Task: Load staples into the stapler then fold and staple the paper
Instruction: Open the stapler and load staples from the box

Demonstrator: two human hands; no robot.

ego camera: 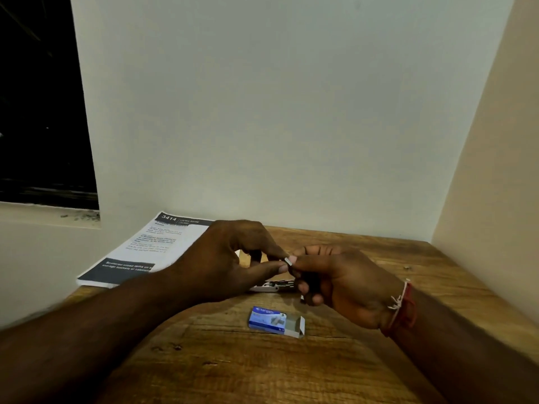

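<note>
Staples point(288, 260), a short silvery strip, sit pinched in the left hand's point(233, 258) grip, thumb against forefinger, just above the stapler point(274, 286). The right hand's point(344, 284) grip curls round that dark stapler, its metal tray showing, over the grainy wooden surface point(233, 368). A blue cardboard box point(271, 319) lies open nearby, printed paper point(151, 246) behind
</note>
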